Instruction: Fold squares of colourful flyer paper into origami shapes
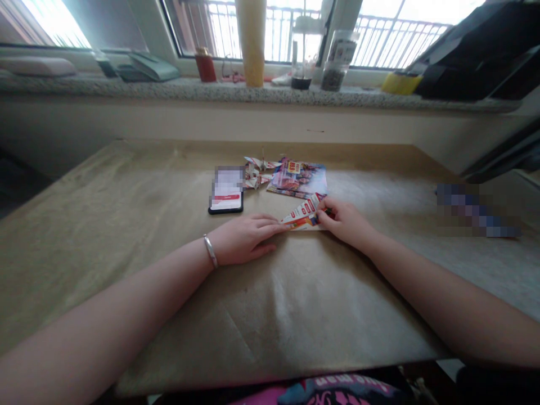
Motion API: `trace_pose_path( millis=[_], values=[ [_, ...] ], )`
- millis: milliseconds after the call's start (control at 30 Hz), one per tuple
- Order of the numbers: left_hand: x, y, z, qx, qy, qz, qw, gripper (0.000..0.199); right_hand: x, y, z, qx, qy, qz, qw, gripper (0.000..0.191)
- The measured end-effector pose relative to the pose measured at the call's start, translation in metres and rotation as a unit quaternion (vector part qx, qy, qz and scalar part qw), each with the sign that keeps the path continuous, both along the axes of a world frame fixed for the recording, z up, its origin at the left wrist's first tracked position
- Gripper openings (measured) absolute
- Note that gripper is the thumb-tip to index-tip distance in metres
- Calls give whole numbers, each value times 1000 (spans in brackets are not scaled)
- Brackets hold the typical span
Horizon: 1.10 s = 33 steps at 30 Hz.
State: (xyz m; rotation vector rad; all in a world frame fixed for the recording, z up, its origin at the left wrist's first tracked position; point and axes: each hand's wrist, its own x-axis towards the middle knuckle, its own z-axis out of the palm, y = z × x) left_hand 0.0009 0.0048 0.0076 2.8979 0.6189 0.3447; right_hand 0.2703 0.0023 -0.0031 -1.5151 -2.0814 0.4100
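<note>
Clothing with pink and pale print [295, 394] shows at the bottom edge, just before the table [270, 320], which has a light brown cover. On the left wrist sits a silver bracelet [210, 251]. The left hand [244, 239] lies open with palm down, its longer fingers stretched together, and the fingertips touch the left end of a folded paper [301, 214]. The right hand [343, 221] is closed at the fingers and pinches the right part of this paper between thumb and forefinger. The paper lies on the table between both hands; it is narrow at left, with red and orange print.

Beyond the left hand is a phone [226, 206] with black edge. Well apart, at the right side, lies a blurred flat object [472, 211]. Behind the paper are colourful leaflets [301, 179], and between them and the phone stand small folded paper birds [253, 179].

Farther, the stone windowsill [236, 97] carries a red jar [205, 66] and a tall yellow tube [253, 50]. Outside the window is a railing [280, 36].
</note>
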Motion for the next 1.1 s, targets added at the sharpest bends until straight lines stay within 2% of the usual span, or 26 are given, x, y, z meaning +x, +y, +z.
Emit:
trace_pose_path(
  millis=[167,567,867,967,1100],
  values=[
    [0,1,-3,13,-3,-8,1000,43,0,0,0,-29,-19,-12,999,19],
    [1,0,-3,40,15,11,999,41,-2,1,0,6,-116,-20,993,11],
    [-1,1,-2,37,-6,1,999,40,-1,1,0,2,-131,-9,991,12],
    [-1,1,-2,45,5,-3,999,41,-2,-2,3,52,-152,-8,987,15],
    [0,0,-2,53,10,0,999,42,-7,-8,10,191,-216,24,957,20]
  ],
)
